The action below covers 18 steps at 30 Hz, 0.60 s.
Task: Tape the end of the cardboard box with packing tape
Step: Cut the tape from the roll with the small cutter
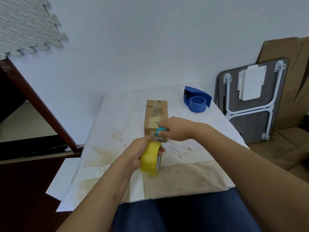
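Note:
A small brown cardboard box (155,114) lies lengthwise on the white table (117,124), with old tape on its top. My left hand (136,152) grips a yellow roll of packing tape (150,159) just in front of the box's near end. A clear strip of tape (154,136) runs from the roll up onto that near end. My right hand (173,128) is closed around a small teal-handled tool (161,130), held against the near top edge of the box where the tape strip lies. Which kind of tool it is I cannot tell.
A blue tape dispenser (197,100) stands at the back right of the table. A folded grey table (250,101) and flattened cardboard (294,77) lean against the wall on the right. A dark wooden frame (41,106) is on the left.

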Tool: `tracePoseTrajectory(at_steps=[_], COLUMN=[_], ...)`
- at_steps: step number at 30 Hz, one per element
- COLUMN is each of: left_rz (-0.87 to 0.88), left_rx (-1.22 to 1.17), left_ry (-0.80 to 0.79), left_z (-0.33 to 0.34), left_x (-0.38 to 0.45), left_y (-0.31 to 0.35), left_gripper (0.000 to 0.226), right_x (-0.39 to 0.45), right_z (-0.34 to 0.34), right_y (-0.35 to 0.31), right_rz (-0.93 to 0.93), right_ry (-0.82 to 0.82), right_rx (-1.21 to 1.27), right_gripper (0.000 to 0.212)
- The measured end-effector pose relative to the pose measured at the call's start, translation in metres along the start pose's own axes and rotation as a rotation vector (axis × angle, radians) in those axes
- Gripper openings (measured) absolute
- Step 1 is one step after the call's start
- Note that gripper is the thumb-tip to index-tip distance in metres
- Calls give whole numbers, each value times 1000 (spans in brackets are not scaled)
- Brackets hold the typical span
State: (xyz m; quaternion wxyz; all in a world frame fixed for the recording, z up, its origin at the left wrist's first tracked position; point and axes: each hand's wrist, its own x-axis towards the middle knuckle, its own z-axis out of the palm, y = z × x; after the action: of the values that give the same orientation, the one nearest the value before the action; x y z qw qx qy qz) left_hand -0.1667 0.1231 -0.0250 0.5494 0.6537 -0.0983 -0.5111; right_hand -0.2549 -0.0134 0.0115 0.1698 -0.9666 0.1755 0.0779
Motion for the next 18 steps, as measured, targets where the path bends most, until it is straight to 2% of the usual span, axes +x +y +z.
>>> tracePoseTrajectory(at_steps=[6, 11, 18], left_rz=[-8, -18, -19], left_rx=[-8, 16, 21], left_ry=[-4, 16, 15], left_z=[1, 1, 0], left_x=[-3, -2, -1], left_y=[2, 2, 2], left_gripper=[22, 24, 25], right_x=[7, 10, 14], right_z=[3, 1, 4], right_y=[-6, -10, -11], right_rz=[7, 19, 19], right_ry=[-66, -82, -98], right_rx=[-63, -109, -162], right_gripper=[16, 27, 28])
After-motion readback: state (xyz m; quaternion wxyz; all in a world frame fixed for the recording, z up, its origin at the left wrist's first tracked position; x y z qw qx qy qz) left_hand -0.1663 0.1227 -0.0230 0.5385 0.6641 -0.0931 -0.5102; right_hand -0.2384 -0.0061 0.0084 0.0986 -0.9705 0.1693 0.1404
